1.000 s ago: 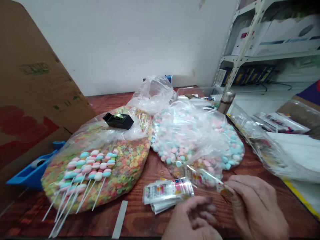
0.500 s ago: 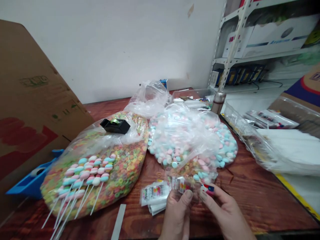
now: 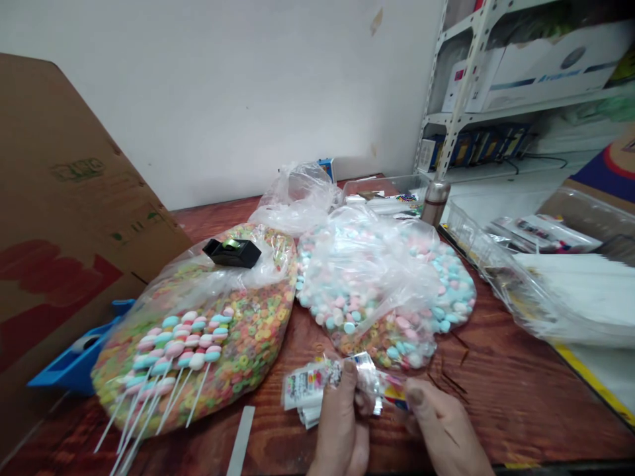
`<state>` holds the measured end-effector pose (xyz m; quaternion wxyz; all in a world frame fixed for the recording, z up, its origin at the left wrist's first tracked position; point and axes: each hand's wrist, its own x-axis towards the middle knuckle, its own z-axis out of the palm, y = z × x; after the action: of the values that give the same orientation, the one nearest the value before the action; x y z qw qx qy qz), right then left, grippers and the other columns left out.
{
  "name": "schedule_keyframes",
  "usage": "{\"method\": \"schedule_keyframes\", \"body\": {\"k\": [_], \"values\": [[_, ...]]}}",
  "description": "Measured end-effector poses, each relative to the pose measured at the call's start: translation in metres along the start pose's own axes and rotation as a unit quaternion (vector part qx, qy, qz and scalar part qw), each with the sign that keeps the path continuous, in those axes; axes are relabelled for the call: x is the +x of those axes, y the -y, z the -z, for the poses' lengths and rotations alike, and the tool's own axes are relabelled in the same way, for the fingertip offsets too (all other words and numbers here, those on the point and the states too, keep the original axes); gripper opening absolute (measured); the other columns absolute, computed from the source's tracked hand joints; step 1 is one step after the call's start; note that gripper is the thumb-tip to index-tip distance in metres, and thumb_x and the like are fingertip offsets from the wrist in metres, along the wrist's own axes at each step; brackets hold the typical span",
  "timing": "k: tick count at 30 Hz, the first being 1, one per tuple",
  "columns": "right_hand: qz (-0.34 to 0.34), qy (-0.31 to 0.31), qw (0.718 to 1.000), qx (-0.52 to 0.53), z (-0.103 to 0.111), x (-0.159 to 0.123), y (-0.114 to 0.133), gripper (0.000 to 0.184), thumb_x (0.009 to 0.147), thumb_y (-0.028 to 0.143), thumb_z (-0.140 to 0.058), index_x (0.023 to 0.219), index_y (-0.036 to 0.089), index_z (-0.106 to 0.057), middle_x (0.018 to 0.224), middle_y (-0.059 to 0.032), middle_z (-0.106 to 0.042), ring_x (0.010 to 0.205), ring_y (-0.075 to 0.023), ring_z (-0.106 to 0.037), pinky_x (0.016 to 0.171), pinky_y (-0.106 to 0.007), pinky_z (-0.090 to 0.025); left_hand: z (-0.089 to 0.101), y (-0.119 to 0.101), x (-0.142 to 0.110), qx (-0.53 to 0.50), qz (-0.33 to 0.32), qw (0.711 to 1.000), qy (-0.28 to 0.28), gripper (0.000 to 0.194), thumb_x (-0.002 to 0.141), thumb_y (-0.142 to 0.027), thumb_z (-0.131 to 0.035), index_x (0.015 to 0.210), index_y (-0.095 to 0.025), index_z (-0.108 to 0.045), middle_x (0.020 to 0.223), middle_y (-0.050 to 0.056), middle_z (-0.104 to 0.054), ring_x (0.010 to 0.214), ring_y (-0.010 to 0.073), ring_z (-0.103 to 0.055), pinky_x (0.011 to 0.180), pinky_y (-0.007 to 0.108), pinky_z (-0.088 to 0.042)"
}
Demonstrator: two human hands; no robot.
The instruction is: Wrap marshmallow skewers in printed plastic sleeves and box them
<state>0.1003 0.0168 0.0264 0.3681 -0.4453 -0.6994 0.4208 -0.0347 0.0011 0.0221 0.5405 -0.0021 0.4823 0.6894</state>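
Note:
My left hand (image 3: 341, 430) and my right hand (image 3: 441, 430) are close together at the bottom edge, both pinching one small clear printed bag (image 3: 373, 382) between thumb and fingers. Just left of it lies a stack of the same small printed bags (image 3: 305, 391) on the wooden table (image 3: 501, 390). Beyond my hands sits a big clear bag of pink, blue and white marshmallows (image 3: 381, 284). To the left is a big bag of coloured cereal rings (image 3: 238, 330) with several marshmallow skewers (image 3: 173, 350) lying on top.
A black tape dispenser (image 3: 231, 252) rests on the cereal bag. A blue tape dispenser (image 3: 79, 357) and a cardboard box (image 3: 64, 218) stand at the left. A metal flask (image 3: 434, 201), a clear tray (image 3: 536, 277) and a shelf (image 3: 496, 86) are at the right. A white strip (image 3: 242, 436) lies near the front edge.
Both hands have drawn closer together and lifted one small bag off the stack, now gripping it between them. The view has shifted slightly downward.

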Motion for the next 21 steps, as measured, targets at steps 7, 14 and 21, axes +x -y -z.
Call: {"method": "schedule_keyframes", "body": {"k": [7,14,21], "values": [[0.142,-0.158,0.976,-0.037,0.006,-0.007,0.011,0.039,0.092,0.053,-0.048,0.115,0.026,-0.063,0.113,-0.0084,-0.064,0.107,-0.0261,-0.061,0.091,-0.035,-0.050,0.000,-0.006,0.004,-0.067,0.007,0.998,0.019,0.051,0.058,-0.053,-0.081,0.056,-0.016,-0.047,0.041,-0.008,-0.041,0.038,0.0036,-0.034,0.041,0.017,-0.027],[0.192,-0.076,0.976,-0.071,-0.001,0.001,0.004,0.026,0.091,0.035,-0.058,0.115,0.025,-0.060,0.116,-0.0082,-0.059,0.109,-0.0220,-0.059,0.090,-0.030,-0.051,0.004,0.000,0.002,-0.062,-0.016,0.997,0.036,0.041,0.063,-0.044,-0.082,0.069,-0.016,-0.053,0.048,-0.008,-0.045,0.041,0.0035,-0.035,0.043,0.017,-0.027],[0.126,-0.031,0.992,0.015,-0.004,0.002,0.010,0.016,0.094,0.024,-0.051,0.100,0.025,-0.066,0.105,-0.0051,-0.065,0.100,-0.0183,-0.063,0.085,-0.024,-0.051,0.002,-0.008,-0.005,-0.007,0.067,0.988,0.137,0.039,0.068,-0.041,-0.080,0.091,-0.014,-0.064,0.059,-0.004,-0.054,0.046,0.0042,-0.042,0.043,0.017,-0.029]]}}
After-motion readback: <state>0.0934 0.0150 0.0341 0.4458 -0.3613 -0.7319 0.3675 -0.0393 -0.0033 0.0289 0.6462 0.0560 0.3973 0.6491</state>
